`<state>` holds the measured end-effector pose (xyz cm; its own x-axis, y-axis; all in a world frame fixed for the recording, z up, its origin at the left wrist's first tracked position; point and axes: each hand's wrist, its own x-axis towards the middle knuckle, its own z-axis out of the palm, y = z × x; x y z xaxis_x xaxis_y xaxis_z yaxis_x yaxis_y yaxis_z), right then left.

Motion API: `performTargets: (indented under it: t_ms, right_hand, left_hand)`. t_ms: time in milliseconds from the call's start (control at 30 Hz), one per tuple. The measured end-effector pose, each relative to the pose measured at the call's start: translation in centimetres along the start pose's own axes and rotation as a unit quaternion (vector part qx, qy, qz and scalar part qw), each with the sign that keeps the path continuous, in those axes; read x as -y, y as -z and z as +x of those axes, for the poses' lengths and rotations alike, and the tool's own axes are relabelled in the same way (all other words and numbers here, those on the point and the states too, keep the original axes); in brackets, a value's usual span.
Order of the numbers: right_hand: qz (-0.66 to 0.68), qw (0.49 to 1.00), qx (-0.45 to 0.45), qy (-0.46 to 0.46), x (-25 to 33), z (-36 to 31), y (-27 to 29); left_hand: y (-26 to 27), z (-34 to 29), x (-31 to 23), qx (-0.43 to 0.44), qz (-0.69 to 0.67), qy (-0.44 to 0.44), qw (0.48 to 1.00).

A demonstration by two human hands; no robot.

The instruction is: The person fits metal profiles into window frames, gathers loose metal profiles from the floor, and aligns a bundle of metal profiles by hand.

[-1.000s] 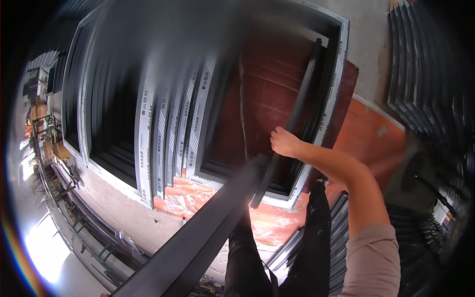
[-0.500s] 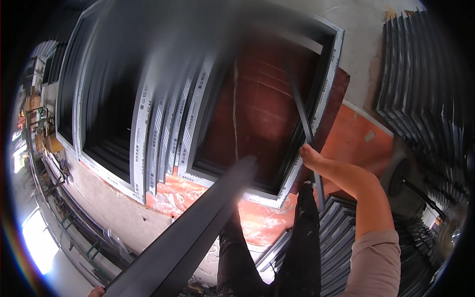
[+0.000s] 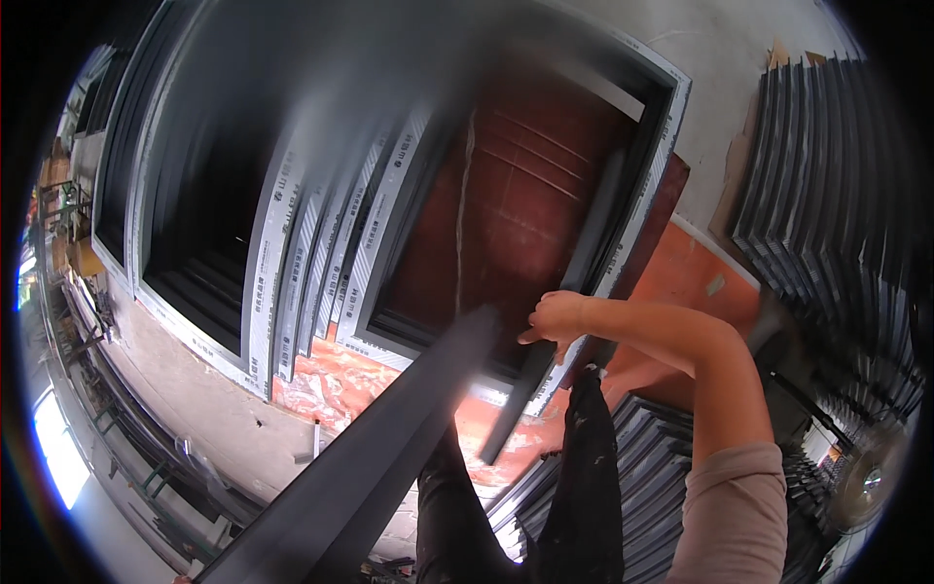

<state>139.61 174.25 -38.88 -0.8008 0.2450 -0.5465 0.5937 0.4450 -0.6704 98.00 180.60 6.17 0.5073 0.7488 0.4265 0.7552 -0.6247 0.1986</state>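
long bar (image 3: pixel 341 462): smooth matt metal | strip (image 3: pixel 518 409): matt metal | red panel (image 3: pixel 525 219): glossy | sleeve (image 3: pixel 735 506): cloth

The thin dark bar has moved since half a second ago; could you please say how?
The right hand has moved left, and the lower end of the thin dark bar has swung left with it. It remains held; the wide dark profile stays slanted.

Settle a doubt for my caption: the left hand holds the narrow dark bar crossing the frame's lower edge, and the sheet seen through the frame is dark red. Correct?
Not quite: the head view shows the right hand holding that narrow dark bar. The sheet seen through the frame is indeed dark red.
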Motion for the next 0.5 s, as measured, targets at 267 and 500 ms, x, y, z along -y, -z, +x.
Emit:
performTargets:
  t_ms: [267,500]
  right_hand:
    - [0.023,0.997,-0.063,0.034,3.6,-0.3,6.1]
    - [0.051,0.997,0.036,-0.046,-0.7,-0.6,5.9]
  left_hand:
    - [0.2,0.4,-0.9,0.057,0.064,0.103,0.991]
    - [-0.8,2.3,-0.8,0.025,0.057,0.058,0.996]
